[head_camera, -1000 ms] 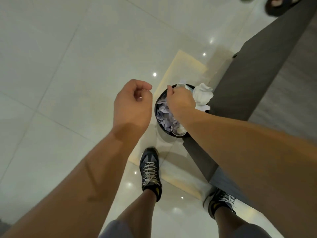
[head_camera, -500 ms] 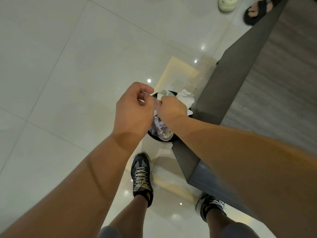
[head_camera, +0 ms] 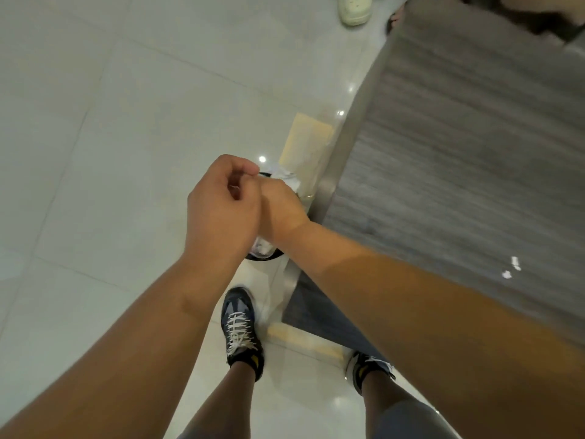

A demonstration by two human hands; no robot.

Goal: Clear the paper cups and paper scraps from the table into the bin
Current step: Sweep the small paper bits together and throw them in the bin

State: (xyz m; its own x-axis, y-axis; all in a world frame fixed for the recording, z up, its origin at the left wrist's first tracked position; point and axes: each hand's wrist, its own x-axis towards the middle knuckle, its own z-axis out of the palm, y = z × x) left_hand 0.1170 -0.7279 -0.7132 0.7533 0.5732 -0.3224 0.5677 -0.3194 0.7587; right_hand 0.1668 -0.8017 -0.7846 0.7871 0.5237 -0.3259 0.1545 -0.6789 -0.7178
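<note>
Above the bin [head_camera: 265, 255], both curled hands [head_camera: 221, 213] [head_camera: 280, 207] touch.

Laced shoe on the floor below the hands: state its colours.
The laced shoe is dark navy and grey with white laces and a yellow heel patch, in the head view.

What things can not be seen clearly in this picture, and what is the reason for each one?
- Bin: head view, mostly hidden under both hands; how full it is cannot be told.
- Left hand and right hand: curled and overlapping; whether either holds paper is hidden.
- Table: blurred by motion, cut off by the right edge.
- White scraps on the table: too small to identify.
</note>
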